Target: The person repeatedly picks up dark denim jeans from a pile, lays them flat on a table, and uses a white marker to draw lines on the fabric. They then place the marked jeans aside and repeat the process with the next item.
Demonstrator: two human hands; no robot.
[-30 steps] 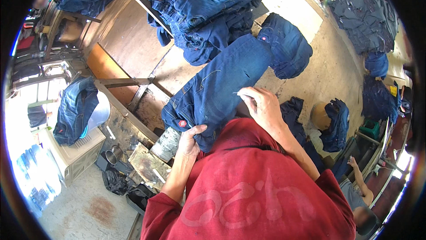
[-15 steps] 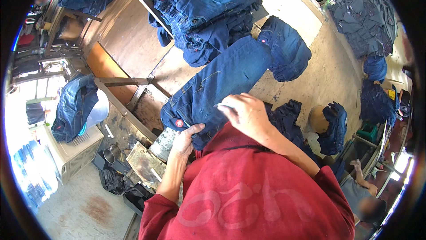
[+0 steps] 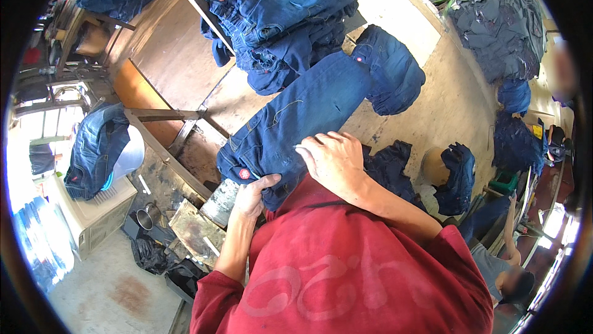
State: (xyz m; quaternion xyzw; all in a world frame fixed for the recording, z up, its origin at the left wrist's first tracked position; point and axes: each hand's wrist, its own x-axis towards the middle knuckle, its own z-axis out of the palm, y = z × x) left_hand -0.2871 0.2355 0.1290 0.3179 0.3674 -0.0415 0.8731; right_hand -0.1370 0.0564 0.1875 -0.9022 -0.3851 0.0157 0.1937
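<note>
A folded pair of dark blue jeans [image 3: 295,112] stretches out in front of me, its far end beside the other denim. My left hand [image 3: 252,195] grips the waistband end, with the thumb on top near a round red-and-white label [image 3: 244,174]. Over the near edge of the jeans, my right hand [image 3: 335,160] is closed, its fingertips pinched together against or just above the cloth. A small pale tip shows at those fingertips; what it belongs to is hidden.
A tall pile of jeans [image 3: 281,13] stands ahead, with a folded pair [image 3: 390,70] to its right. Grey garments [image 3: 500,34] are stacked far right, near a co-worker [image 3: 509,272]. A metal cup [image 3: 148,215] and a beige machine [image 3: 102,217] with jeans on it are left.
My right hand has come down closer to the jeans and turned slightly. The left hand keeps its grip. The whole view has shifted a little, and the co-worker's arm has moved.
</note>
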